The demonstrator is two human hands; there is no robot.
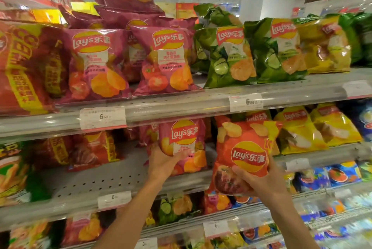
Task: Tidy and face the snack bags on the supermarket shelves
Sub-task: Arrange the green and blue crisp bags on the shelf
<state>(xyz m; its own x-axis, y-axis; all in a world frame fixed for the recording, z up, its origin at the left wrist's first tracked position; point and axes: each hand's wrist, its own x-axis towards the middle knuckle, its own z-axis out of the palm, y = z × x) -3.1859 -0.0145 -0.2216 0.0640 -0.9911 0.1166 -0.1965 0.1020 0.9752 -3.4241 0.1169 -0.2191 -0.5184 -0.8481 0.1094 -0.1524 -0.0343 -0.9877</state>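
Holding pink bag (pixel 182 144) left hand (pixel 163 163) | right hand (pixel 261 180) orange bag (pixel 241 156) | labels blurred

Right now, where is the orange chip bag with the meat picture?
In the head view, the orange bag is right of centre, held by the right hand before the middle shelf, beside the pink bag.

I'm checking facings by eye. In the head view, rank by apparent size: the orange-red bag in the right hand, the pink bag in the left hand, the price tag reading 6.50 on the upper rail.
1. orange-red bag, though it is nearest the camera
2. pink bag
3. price tag
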